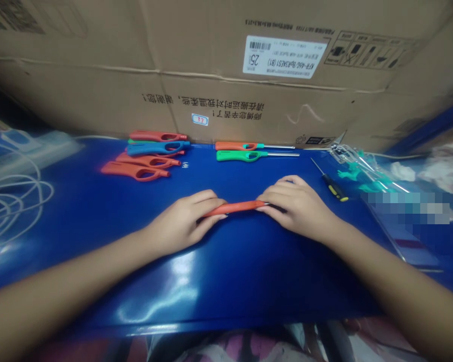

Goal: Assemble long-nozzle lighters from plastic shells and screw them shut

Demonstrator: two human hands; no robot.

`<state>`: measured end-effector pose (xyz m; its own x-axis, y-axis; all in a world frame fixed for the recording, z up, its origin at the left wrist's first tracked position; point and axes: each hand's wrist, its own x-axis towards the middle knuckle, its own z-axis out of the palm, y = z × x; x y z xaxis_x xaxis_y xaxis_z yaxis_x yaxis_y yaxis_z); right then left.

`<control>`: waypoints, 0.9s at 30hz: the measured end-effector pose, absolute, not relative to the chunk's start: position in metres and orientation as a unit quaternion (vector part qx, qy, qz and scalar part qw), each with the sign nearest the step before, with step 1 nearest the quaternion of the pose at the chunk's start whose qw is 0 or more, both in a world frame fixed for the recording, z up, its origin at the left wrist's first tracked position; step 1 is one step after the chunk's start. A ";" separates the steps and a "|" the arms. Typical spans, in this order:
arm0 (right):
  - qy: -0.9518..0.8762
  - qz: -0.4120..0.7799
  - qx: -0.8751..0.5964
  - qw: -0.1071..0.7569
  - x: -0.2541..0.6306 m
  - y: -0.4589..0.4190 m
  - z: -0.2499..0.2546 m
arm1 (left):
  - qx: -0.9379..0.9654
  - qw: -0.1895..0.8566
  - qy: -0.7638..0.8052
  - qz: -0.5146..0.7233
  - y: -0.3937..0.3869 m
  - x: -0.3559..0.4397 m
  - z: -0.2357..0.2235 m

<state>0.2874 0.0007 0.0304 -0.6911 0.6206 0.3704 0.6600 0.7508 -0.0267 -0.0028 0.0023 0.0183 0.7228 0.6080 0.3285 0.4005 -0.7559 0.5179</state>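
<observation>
An orange long-nosed lighter casing (242, 207) is held level above the blue table, seen edge-on between my two hands. My left hand (191, 216) is closed round its left end, thumb below and fingers on top. At the other end, my right hand (296, 203) pinches the tip, where a small shiny bit shows. A dark strip lies between my right thumb and fingers; what it is I cannot tell. Beyond my left hand lies a pile of orange casings (136, 170) with a blue casing (154, 147). Two lighters with metal tubes, one orange (236, 146) and one green (236, 156), lie side by side farther back.
A big cardboard box (204, 50) stands along the back. To the right are a black-and-yellow screwdriver (334, 188), turquoise triggers (349, 172), metal tubes (368, 168) and crumpled white plastic (447, 166). Small springs (185, 164) lie by the pile. White cable (18, 201) coils at left.
</observation>
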 end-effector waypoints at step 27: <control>-0.941 -0.010 -0.301 0.153 0.302 0.005 0.043 | 0.898 0.210 0.275 0.273 0.004 -0.004 0.016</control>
